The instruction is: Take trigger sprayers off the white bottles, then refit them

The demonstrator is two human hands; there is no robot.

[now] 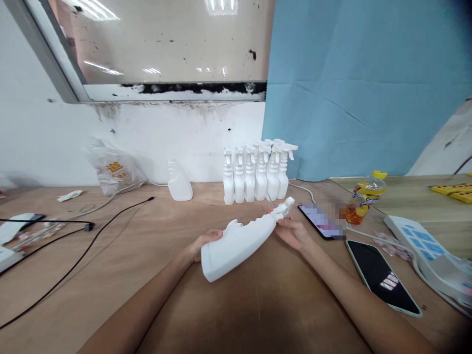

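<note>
A white spray bottle (236,248) is held tilted above the table, its base toward the lower left and its trigger head toward the upper right. My left hand (206,242) is closed around the body near the base, its far fingers hidden behind the bottle. At the other end, my right hand (293,231) grips the neck just below the trigger head (285,206). Behind it, several white spray bottles (256,177) stand upright in a tight row, trigger heads fitted. Apart on the left, a white bottle without a trigger head (180,184) stands by the wall.
On the right lie a lit phone (319,221), a dark-screened phone (381,275), a drink bottle with yellow cap (367,196) and a white power strip (424,246). A plastic bag (116,169) and a black cable (99,236) are on the left. A blue cloth (354,88) hangs behind.
</note>
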